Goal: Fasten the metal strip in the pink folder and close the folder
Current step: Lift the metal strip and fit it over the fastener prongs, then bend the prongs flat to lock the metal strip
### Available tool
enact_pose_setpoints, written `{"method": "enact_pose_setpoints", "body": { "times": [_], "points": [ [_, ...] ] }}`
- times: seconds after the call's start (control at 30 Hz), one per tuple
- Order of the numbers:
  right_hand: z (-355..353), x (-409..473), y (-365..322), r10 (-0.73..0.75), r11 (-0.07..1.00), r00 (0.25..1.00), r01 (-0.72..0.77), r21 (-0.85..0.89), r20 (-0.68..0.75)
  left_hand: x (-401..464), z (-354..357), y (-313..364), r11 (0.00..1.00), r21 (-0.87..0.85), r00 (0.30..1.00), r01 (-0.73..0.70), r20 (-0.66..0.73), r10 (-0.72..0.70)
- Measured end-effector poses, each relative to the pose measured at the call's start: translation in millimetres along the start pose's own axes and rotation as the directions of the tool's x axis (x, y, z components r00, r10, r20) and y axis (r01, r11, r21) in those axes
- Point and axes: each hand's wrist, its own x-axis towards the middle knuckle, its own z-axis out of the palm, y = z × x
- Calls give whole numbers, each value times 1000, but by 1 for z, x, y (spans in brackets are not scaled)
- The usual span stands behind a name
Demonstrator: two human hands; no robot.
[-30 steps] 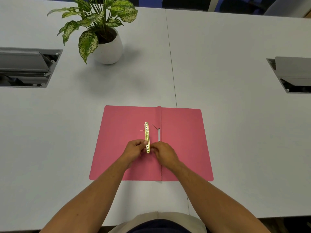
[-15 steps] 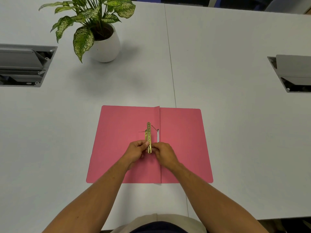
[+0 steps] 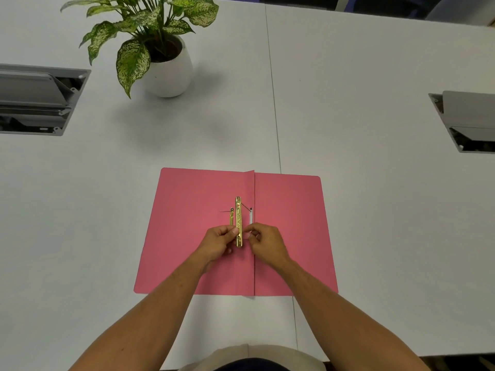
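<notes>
The pink folder [image 3: 187, 236] lies open and flat on the white table, its spine running toward me. A gold metal strip [image 3: 238, 215] stands lengthwise just left of the spine, its near end pinched between both hands. My left hand [image 3: 218, 243] grips it from the left with thumb and fingers. My right hand [image 3: 263, 241] meets it from the right with fingertips at the strip's near end. A thinner gold prong [image 3: 231, 217] lies beside the strip on the left. A thin white slot strip [image 3: 251, 218] shows at the spine.
A potted plant in a white pot [image 3: 167, 68] stands at the back left. Grey cable hatches are set into the table at far left [image 3: 40, 100] and far right [image 3: 466, 121]. A table seam [image 3: 273, 89] runs away from the folder.
The strip has shifted slightly toward the spine and turned its broad face up. Both hands stay at its near end. The camera has moved a little.
</notes>
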Motion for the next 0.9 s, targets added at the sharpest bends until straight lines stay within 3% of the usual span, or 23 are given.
{"method": "enact_pose_setpoints", "body": {
  "times": [0.13,0.37,0.63,0.9],
  "points": [
    [-14,21,-11,-8,1000,997,8,-8,-74,1,1,1,1000,10,1000,-2,-12,2],
    [-21,55,-29,34,996,994,-42,75,105,4,2,2,1000,9,1000,17,-14,-17],
    [-14,63,-28,91,989,992,-100,111,83,10,4,5,998,60,1000,26,4,-26],
    [-14,57,-23,189,929,980,-201,312,67,15,8,7,995,97,1000,12,27,-14]
  ]
}}
